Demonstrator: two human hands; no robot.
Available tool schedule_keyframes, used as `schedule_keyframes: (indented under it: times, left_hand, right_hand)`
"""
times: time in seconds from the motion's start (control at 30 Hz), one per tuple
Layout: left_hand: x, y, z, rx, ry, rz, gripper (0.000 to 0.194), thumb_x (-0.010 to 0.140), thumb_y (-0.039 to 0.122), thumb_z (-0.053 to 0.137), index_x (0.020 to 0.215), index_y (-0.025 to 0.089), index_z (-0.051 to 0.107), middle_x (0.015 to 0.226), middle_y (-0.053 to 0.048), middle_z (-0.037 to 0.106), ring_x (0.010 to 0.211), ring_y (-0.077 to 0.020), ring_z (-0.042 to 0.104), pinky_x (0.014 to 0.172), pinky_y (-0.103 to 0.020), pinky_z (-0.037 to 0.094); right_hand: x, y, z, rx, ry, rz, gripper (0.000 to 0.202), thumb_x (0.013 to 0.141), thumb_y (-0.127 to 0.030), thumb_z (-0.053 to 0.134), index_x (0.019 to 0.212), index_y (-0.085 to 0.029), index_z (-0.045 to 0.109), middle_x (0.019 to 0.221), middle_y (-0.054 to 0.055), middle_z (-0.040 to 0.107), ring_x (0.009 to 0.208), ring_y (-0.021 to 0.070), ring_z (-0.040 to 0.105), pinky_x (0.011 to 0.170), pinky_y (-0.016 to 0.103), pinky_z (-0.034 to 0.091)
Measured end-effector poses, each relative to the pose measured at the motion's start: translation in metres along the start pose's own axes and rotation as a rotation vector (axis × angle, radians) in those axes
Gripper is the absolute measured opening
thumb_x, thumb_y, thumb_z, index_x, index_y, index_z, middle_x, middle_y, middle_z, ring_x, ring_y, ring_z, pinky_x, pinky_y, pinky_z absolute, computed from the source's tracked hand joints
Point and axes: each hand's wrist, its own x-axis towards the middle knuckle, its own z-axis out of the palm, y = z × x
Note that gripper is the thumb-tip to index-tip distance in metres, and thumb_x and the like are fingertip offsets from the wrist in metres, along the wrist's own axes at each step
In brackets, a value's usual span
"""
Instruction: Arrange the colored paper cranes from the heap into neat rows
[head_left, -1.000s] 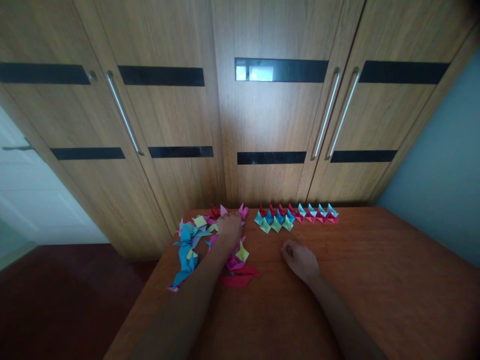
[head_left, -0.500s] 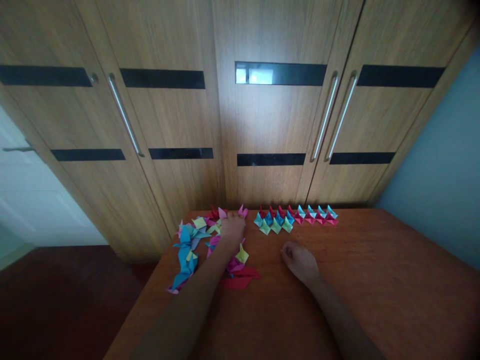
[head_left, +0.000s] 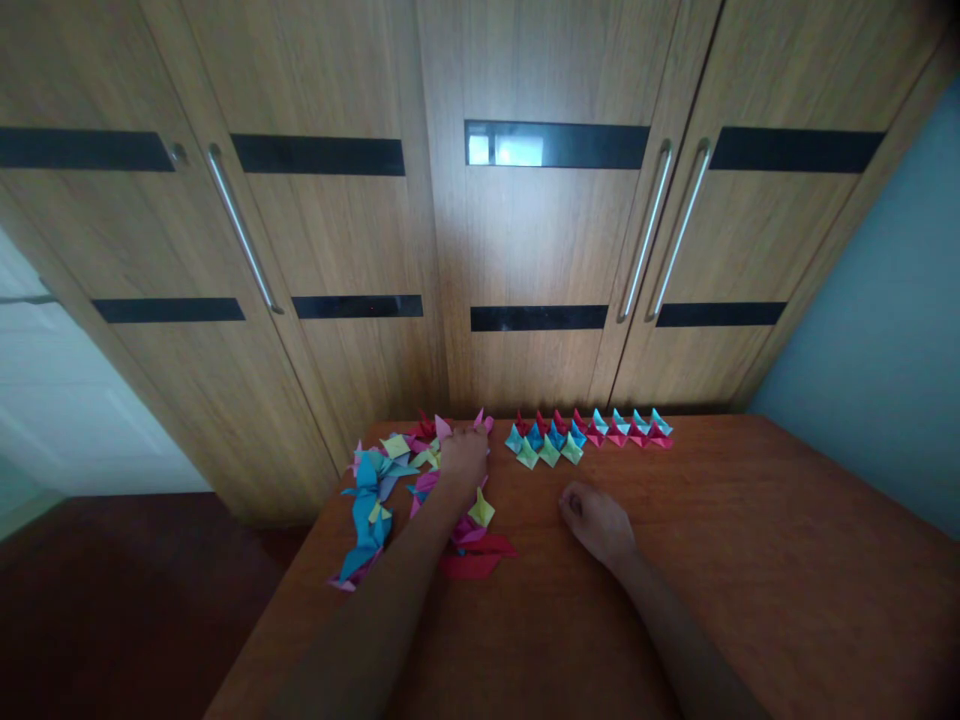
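Observation:
My left hand (head_left: 463, 460) reaches into the left heap of folded paper pieces, its fingers bent downward. Pink folded paper (head_left: 442, 428) pokes up beside its fingertips, which are hidden, so what they pinch does not show. A yellow folded piece (head_left: 481, 510) and red paper strips (head_left: 484, 557) lie nearer me, by my left forearm. My right hand (head_left: 598, 522) rests on the table with its fingers curled in and nothing visible in them. Beyond it stand neat rows of small origami pieces: green ones (head_left: 550, 452) in front, blue, red and pink ones (head_left: 639, 430) behind and to the right.
Blue folded paper (head_left: 367, 510) lies along the left side of the brown wooden table (head_left: 750, 580). A wooden wardrobe (head_left: 536, 240) with metal handles rises just behind the table's far edge. A pale blue wall (head_left: 877, 300) is on the right.
The view has shifted very slightly. My left hand stays over the heap with hardly any movement, and my right hand rests as before.

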Motion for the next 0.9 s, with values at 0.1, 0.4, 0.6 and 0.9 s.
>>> schedule_keyframes:
  times: [0.1,0.4,0.6,0.9]
  left_hand:
    - [-0.002,-0.002,-0.001,-0.028,0.002,0.018,0.029,0.085,0.007,0.045,0.111,0.012,0.056,0.103,-0.018,0.064,0.098,-0.0271,0.061,0.08,-0.039,0.048]
    - [-0.029,-0.007,-0.027,-0.176,0.081,0.209,0.021,0.085,0.027,0.058,0.105,0.019,0.059,0.108,-0.008,0.063,0.107,-0.0219,0.054,0.093,-0.033,0.042]
    - [-0.081,0.002,-0.033,-0.408,0.263,0.473,0.017,0.082,0.02,0.062,0.099,0.02,0.06,0.099,-0.004,0.064,0.095,-0.0206,0.055,0.086,-0.035,0.044]
    - [-0.111,0.012,-0.019,-0.407,0.223,0.548,0.019,0.082,0.016,0.06,0.1,0.022,0.058,0.101,-0.004,0.062,0.096,-0.0204,0.056,0.095,-0.042,0.042]
  right_hand:
    - [0.0,-0.001,-0.001,0.0,0.002,0.001,0.013,0.086,-0.027,0.048,0.079,-0.022,0.058,0.082,0.0,0.064,0.074,0.0133,0.057,0.06,0.022,0.031]
    - [0.002,-0.001,0.002,0.203,0.039,-0.039,0.015,0.084,-0.028,0.049,0.075,-0.021,0.057,0.073,0.0,0.062,0.068,0.0141,0.055,0.061,0.023,0.034]
    - [-0.005,-0.02,0.001,0.97,-0.121,-0.108,0.032,0.084,-0.051,0.046,0.086,-0.02,0.055,0.068,-0.002,0.056,0.056,0.0113,0.05,0.051,0.021,0.036]
    - [-0.014,-0.034,0.006,0.957,-0.25,-0.227,0.037,0.08,-0.054,0.052,0.07,-0.018,0.055,0.058,-0.004,0.05,0.055,0.01,0.047,0.054,0.021,0.037]
